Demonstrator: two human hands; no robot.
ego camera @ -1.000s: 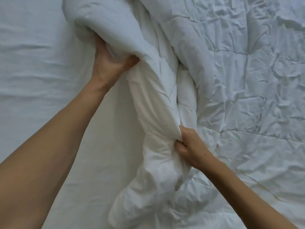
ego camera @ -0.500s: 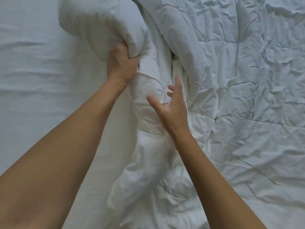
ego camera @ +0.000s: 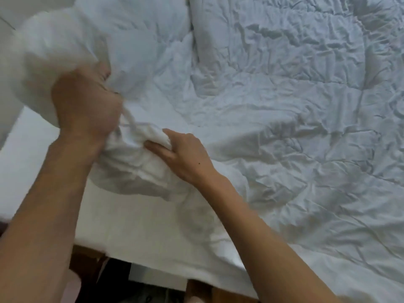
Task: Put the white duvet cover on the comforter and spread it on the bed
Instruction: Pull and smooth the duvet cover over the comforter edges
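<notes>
Left hand (ego camera: pixel 85 103) grips a bunched, blurred wad of the white fabric duvet cover (ego camera: pixel 131 162), fingers curled tight round it. Right hand (ego camera: pixel 185 156) pinches the same bundle from below, thumb on top. We see the wrinkled white quilted comforter (ego camera: pixel 284 127) spread across the bed (ego camera: pixel 32 154); where cover ends and comforter begins appears unclear.

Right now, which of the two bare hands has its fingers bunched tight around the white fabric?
The left hand: a closed fist gripping the bunched white fabric. The right hand only pinches its edge, fingers fairly straight.
</notes>
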